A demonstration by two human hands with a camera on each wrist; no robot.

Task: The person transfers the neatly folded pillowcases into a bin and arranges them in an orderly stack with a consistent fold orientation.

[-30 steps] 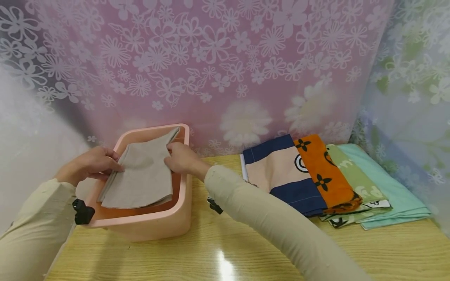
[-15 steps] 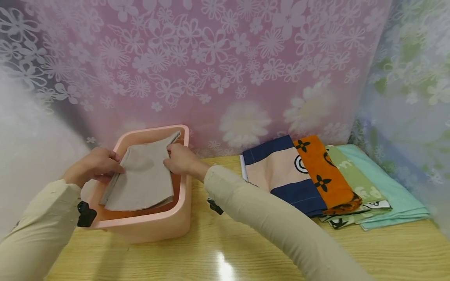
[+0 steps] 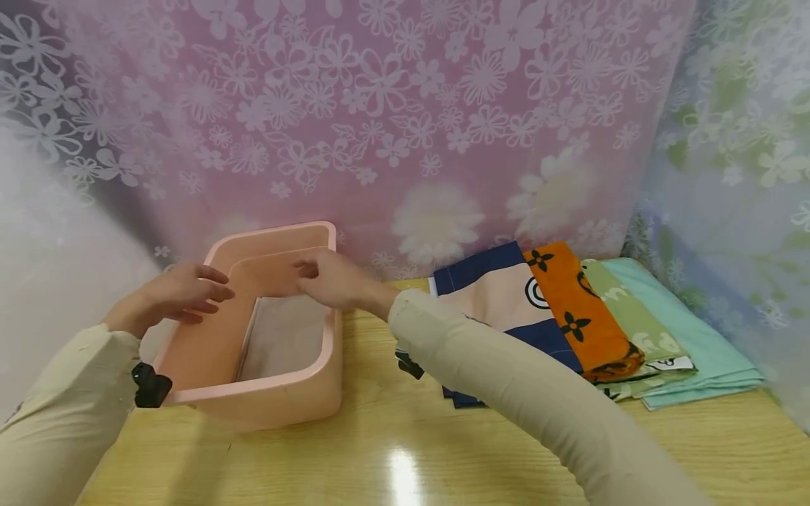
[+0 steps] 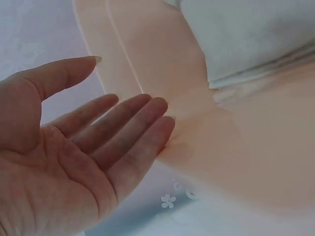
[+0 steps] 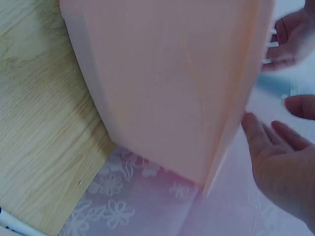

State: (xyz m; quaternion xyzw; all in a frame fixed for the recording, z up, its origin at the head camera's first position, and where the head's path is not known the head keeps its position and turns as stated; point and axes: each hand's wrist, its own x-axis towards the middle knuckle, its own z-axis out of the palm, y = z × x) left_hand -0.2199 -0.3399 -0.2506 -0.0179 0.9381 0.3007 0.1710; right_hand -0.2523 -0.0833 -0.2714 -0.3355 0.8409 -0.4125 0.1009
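Observation:
A folded pale grey cloth point(image 3: 294, 334) lies flat at the bottom of a pink plastic bin point(image 3: 259, 391), toward its right side. The left wrist view shows the layered folds along one edge of this cloth point(image 4: 256, 44). My left hand point(image 3: 180, 294) is over the bin's left rim, its fingers spread and slightly bent, holding nothing. At the right rim, my right hand point(image 3: 332, 280) hovers with loosely bent fingers and nothing between them. In the right wrist view this hand point(image 5: 283, 167) is beside the outer wall of the bin point(image 5: 147, 78).
To the right lies an overlapping row of folded cloths: navy and beige point(image 3: 484, 302), orange with dark flowers point(image 3: 585, 330), green point(image 3: 639, 309) and mint point(image 3: 690, 330). They rest on a wooden table point(image 3: 354, 450). Behind the bin hangs a pink flowered curtain point(image 3: 405, 140).
Both hands have let go of the grey cloth, which has gone down from between them to the bin's bottom. The fingers have loosened, and the right hand has shifted slightly right.

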